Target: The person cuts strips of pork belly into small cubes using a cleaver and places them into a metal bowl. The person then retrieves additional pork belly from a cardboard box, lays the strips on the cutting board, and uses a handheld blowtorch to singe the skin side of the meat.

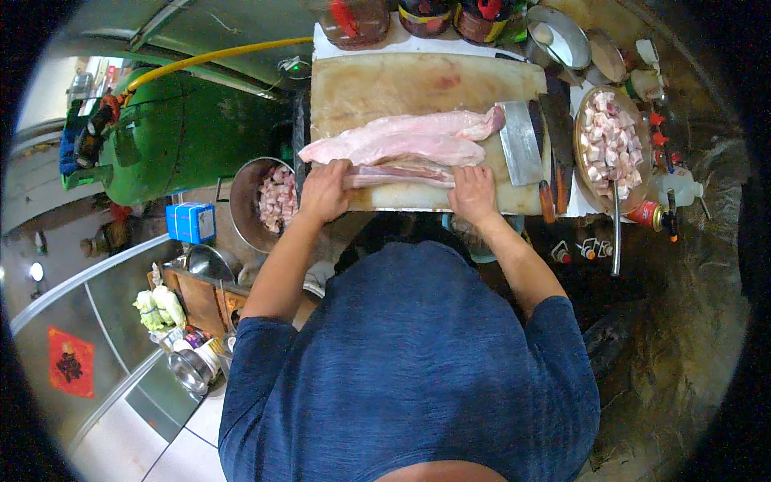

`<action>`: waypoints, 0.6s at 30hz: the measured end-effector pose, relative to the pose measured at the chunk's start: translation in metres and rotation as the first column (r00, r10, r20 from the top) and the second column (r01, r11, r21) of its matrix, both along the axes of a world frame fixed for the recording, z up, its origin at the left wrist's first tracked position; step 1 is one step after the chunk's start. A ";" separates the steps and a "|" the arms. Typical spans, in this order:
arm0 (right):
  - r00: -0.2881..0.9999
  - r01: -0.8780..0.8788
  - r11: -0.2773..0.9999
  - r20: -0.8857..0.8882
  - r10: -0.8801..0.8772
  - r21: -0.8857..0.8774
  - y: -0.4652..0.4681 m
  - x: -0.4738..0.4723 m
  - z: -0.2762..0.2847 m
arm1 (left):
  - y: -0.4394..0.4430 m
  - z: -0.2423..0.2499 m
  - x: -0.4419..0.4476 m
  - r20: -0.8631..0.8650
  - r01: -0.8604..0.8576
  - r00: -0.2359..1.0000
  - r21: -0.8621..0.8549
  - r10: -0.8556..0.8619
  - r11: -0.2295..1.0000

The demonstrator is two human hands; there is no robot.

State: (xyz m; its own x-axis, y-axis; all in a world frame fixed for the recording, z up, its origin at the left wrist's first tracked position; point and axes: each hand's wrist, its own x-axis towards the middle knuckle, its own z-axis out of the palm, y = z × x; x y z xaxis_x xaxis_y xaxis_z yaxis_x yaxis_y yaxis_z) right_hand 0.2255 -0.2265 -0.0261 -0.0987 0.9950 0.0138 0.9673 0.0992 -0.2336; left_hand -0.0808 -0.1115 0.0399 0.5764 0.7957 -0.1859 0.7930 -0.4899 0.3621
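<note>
A long strip of raw meat (400,176) lies along the near edge of a stained cutting board (421,75). Its left end is gripped by my left hand (326,191), and its right end by my right hand (473,191). Just beyond it, touching or nearly so, rest more long pale pieces of meat (409,129), side by side on the board. A cleaver with a broad steel blade (521,144) lies flat to the right of the meat, its dark handle (536,123) beside the blade.
Knives with wooden handles (546,202) lie at the board's right edge. Farther right, a bowl (582,141) holds diced meat (611,144) and a metal-handled utensil (615,241). Low at left stands a metal pot (241,217) with more diced meat (277,199). Jars (355,27) stand behind the board.
</note>
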 end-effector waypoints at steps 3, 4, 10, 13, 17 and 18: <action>0.973 0.119 0.993 -0.196 -0.120 -0.015 0.007 0.007 0.016 | 0.004 0.010 -0.006 0.118 0.036 0.992 -0.032 -0.032 0.999; 0.918 0.170 0.978 -0.340 -0.202 -0.121 0.013 0.014 0.024 | 0.007 0.014 -0.009 0.199 0.007 0.980 -0.031 -0.001 1.000; 0.741 0.171 0.856 -0.509 -0.438 -0.487 0.106 0.067 0.065 | 0.089 0.012 -0.017 0.356 -0.075 0.824 -0.704 0.442 0.707; 0.726 0.271 0.708 -0.345 -0.595 -0.652 0.157 0.073 0.055 | 0.133 -0.013 -0.002 0.246 -0.100 0.845 -0.799 0.475 0.592; 0.913 0.368 0.838 -0.015 -0.408 -0.404 0.176 0.062 0.023 | 0.142 -0.040 0.010 0.058 -0.229 0.959 -0.411 0.276 0.882; 0.949 0.309 0.888 0.047 -0.312 -0.339 0.174 0.060 0.018 | 0.141 -0.041 0.008 0.112 -0.171 0.963 -0.456 0.247 0.874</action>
